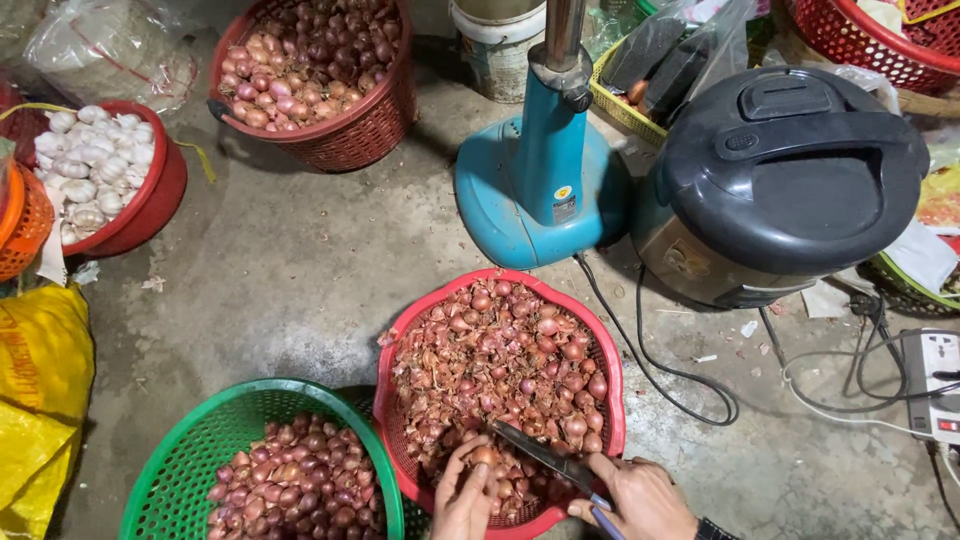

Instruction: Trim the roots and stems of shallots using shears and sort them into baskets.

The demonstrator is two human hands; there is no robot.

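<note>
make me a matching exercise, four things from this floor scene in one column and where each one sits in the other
Things:
1. knife
2. garlic bulbs
3. green basket
4. rice cooker

Places:
A. in the red tub at far left
B. to the right of the blue fan base
C. in the right hand, over the red basket of shallots
D. bottom left, beside the red basket

Pairs: 1-C, 2-A, 3-D, 4-B

The left hand is seen at the lower edge, fingers curled in a pinch, thumb raised. The right hand is held beside it, fingers closed in a grip, wrist partly cut off.
</note>
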